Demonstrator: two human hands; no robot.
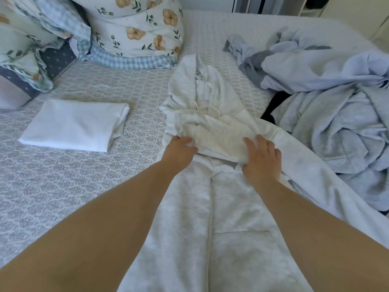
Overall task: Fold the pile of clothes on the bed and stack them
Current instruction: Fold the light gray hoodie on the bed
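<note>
In the head view, a pale grey zip-up hoodie (210, 186) lies lengthwise down the middle of the frame on the patterned bedsheet (73, 186), its hood at the upper centre and its zipped front running to the bottom edge, with 2 white drawstrings trailing below the hood. A sleeve is folded across the chest of the hoodie, just above centre. The left hand (179, 150) grips the left end of that folded sleeve, fingers curled under the cloth and thumb on top. The right hand (262, 159) presses on the right part of the sleeve with its fingers spread fairly wide; whether the thumb pinches a fold beneath cannot be told. Both bare forearms reach in from the lower corners. At centre left, well apart from the hoodie, 1 folded white garment (73, 125) lies flat on the sheet. On the right side of the frame sits the unfolded pile of clothes (326, 98), light blue and grey cloth heaped together, with a dark item showing at its left edge; the pile touches the hoodie's right side. In the upper left, floral pillows (134, 26) and a blue checked pillow (130, 60) are bunched against each other.
</note>
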